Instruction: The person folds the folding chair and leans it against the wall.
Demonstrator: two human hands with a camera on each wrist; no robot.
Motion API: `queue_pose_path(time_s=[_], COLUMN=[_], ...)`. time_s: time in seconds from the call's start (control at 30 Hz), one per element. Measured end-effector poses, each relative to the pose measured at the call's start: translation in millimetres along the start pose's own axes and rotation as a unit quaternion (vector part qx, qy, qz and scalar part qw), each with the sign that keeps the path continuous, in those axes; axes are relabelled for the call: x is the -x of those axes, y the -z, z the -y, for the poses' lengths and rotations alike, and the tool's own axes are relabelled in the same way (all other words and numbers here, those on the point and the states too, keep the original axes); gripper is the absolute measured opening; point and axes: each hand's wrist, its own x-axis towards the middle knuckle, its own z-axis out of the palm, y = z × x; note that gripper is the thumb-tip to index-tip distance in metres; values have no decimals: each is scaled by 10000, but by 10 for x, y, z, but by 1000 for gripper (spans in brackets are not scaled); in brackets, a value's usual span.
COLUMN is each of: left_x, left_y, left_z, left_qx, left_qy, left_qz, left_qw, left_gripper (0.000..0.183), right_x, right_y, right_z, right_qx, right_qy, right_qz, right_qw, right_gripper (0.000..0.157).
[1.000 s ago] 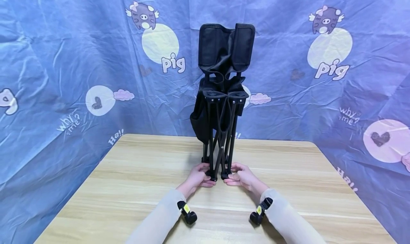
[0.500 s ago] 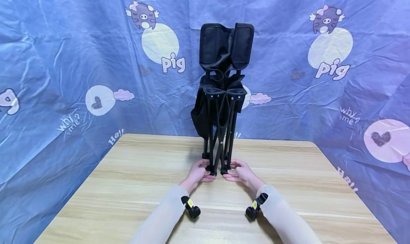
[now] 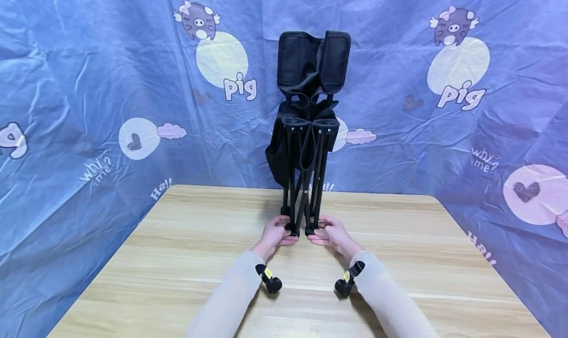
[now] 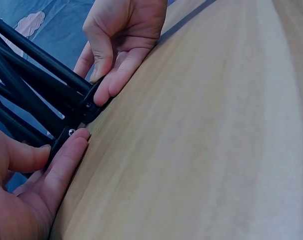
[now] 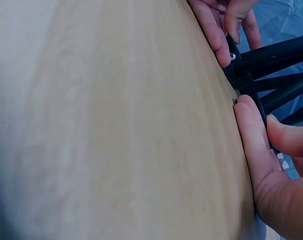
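Note:
A black folding camping chair (image 3: pixel 295 64), folded into a narrow bundle, stands upright on its feet near the back of the table. My left hand (image 3: pixel 272 234) pinches the left front foot (image 4: pixel 55 149) between thumb and fingers, its fingers under the foot against the tabletop. Likewise, my right hand (image 3: pixel 335 235) pinches the right front foot (image 5: pixel 261 102) at its base. A small gap separates the two hands. Crossed black leg tubes (image 4: pixel 36 60) rise from the feet. The rear feet are partly hidden behind the hands and front legs.
The light wood table (image 3: pixel 177 279) extends on both sides of the chair and toward me. Behind it hangs a blue cloth (image 3: pixel 390 82) printed with pigs and words. A small black camera (image 3: pixel 271 281) is strapped at each wrist.
The chair has shifted slightly away from me toward the back of the table, still upright and folded. Both hands have moved forward with it, keeping their pinch on the front feet.

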Motion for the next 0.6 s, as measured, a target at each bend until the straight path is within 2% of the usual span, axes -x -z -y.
queue_pose_path(time_s=[0.6], left_x=[-126], left_y=[-20], left_z=[6], left_qx=[122], left_qy=[-181], left_qz=[-340], left_qw=[9992], left_gripper=[44], right_x=[-133], right_y=[-32], right_z=[-4], right_qx=[-46], right_qy=[175], right_qz=[-231], right_qw=[9996], right_gripper=[49])
